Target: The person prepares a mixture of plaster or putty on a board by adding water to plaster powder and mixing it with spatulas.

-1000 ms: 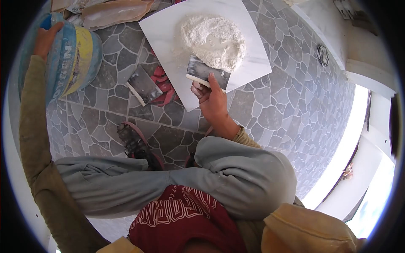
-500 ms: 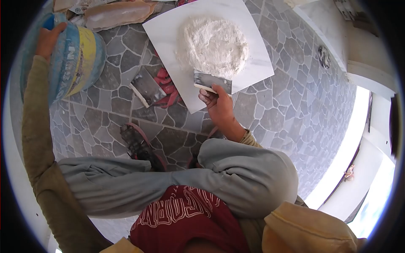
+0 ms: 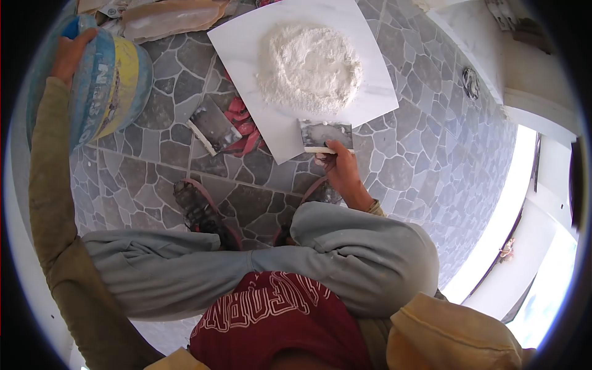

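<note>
My left hand (image 3: 69,57) is closed over the rim of a tilted blue bucket (image 3: 92,86) with a yellow band. In my right hand (image 3: 341,169) is a flat, rectangular putty scraper (image 3: 327,134), pinched by its pale back edge. Its smeared grey blade is over the near edge of a white marble-look board (image 3: 259,123). A mound of white powder (image 3: 311,68) with a shallow hollow in its middle lies on that board, just beyond the scraper. A second scraper (image 3: 214,125) rests on the floor left of the board, partly on red cloth or plastic (image 3: 243,123).
An open bag-like wrapper (image 3: 176,18) lies at the top left beside the bucket. Stone-patterned tiles (image 3: 419,154) cover the floor. A small coil (image 3: 470,83) lies by the right wall. My sandalled feet (image 3: 203,209) are near the board.
My right hand has drawn the scraper back from the powder, toward me and to the right. My left hand keeps its grip on the bucket, which has turned slightly.
</note>
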Demonstrator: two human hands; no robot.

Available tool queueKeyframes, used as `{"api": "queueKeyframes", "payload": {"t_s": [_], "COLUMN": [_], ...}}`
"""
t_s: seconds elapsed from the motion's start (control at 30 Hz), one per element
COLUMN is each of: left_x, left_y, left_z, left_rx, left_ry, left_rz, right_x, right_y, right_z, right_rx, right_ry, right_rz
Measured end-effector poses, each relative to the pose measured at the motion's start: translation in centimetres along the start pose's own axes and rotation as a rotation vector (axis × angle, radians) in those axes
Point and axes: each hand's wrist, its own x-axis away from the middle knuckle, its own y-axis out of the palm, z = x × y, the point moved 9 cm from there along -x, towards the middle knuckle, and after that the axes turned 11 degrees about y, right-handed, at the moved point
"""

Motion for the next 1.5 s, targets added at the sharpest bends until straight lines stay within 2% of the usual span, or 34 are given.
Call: {"api": "queueKeyframes", "payload": {"t_s": [0.13, 0.23, 0.3, 0.4, 0.47, 0.53, 0.67, 0.73, 0.8, 0.9, 0.93, 1.0, 1.03, 1.1, 1.13, 1.2, 1.23, 1.27, 1.3, 1.33, 1.4, 1.5], "left_x": [0.0, -0.9, -0.8, -0.5, -0.1, 1.0, -0.2, -0.7, -1.1, -1.5, -1.5, -1.2, -0.8, -0.2, 0.0, 0.0, -0.1, -0.1, -0.4, -0.4, -0.2, 0.4], "left_y": [0.2, -0.5, -0.4, 0.3, -0.2, 0.2, -0.7, -0.6, -0.7, -1.2, -1.0, -1.0, -1.4, -1.4, -1.0, -0.9, -0.2, 0.4, 0.3, -0.1, -0.3, -0.1], "left_z": [1.5, 0.2, 0.0, 0.5, 1.1, 3.6, 1.8, 1.3, 0.6, -0.6, -0.1, 0.8, 1.0, 1.6, 1.8, 3.0, 3.1, 3.1, 2.8, 2.0, 1.2, 2.3], "left_rx": [-0.072, -0.121, -0.125, -0.096, -0.061, -0.122, -0.264, -0.249, -0.240, -0.371, -0.361, -0.366, -0.456, -0.543, -0.425, -0.305, -0.248, -0.194, -0.199, -0.242, -0.286, -0.176], "left_ry": [0.040, 0.029, 0.029, 0.000, 0.069, 0.064, 0.077, 0.092, 0.101, 0.086, 0.146, 0.205, 0.183, 0.168, 0.166, 0.179, 0.162, 0.142, 0.140, 0.102, 0.062, 0.114], "left_rz": [-0.022, -0.055, -0.089, -0.069, 0.063, 0.071, 0.050, 0.041, 0.034, 0.041, 0.061, 0.094, 0.153, 0.201, 0.204, 0.216, 0.130, 0.048, 0.049, 0.100, 0.144, 0.169], "right_x": [-1.0, 0.1, 1.8, 1.9, 3.6, 4.8, 5.4, 4.5, 2.3, -0.4, -1.8, -2.0, -4.4, -7.7, -7.9, -10.6, -12.2, -13.1, -13.8, -14.4, -15.8, -15.0], "right_y": [2.1, 4.0, 5.2, 3.4, 3.3, 3.9, 7.3, 10.9, 15.3, 24.3, 26.8, 31.7, 32.2, 33.4, 33.0, 31.7, 30.6, 29.7, 28.8, 28.1, 28.1, 30.9], "right_z": [-2.0, -4.2, -6.4, -8.2, -10.1, -13.9, -24.1, -28.5, -31.7, -33.0, -32.7, -29.8, -29.8, -30.5, -30.4, -31.9, -32.4, -32.8, -33.8, -34.5, -34.3, -30.7], "right_rx": [-0.077, -0.046, 0.023, 0.154, 0.184, 0.368, 0.791, 1.022, 1.393, 1.852, 2.043, 2.100, 2.096, 2.171, 2.169, 2.225, 2.254, 2.252, 2.141, 2.029, 1.998, 1.985], "right_ry": [-0.056, -0.062, -0.139, -0.140, -0.118, -0.234, -0.332, -0.356, -0.301, -0.568, -0.631, -0.683, -0.694, -1.415, -1.408, -1.010, -0.911, -0.914, -0.981, -1.035, -1.056, -1.035], "right_rz": [-0.047, -0.046, -0.057, -0.034, -0.033, -0.010, 0.060, 0.054, 0.014, 0.048, 0.079, -0.161, -0.174, -0.107, -0.094, 0.147, 0.164, 0.163, 0.215, 0.262, 0.252, 0.115]}}
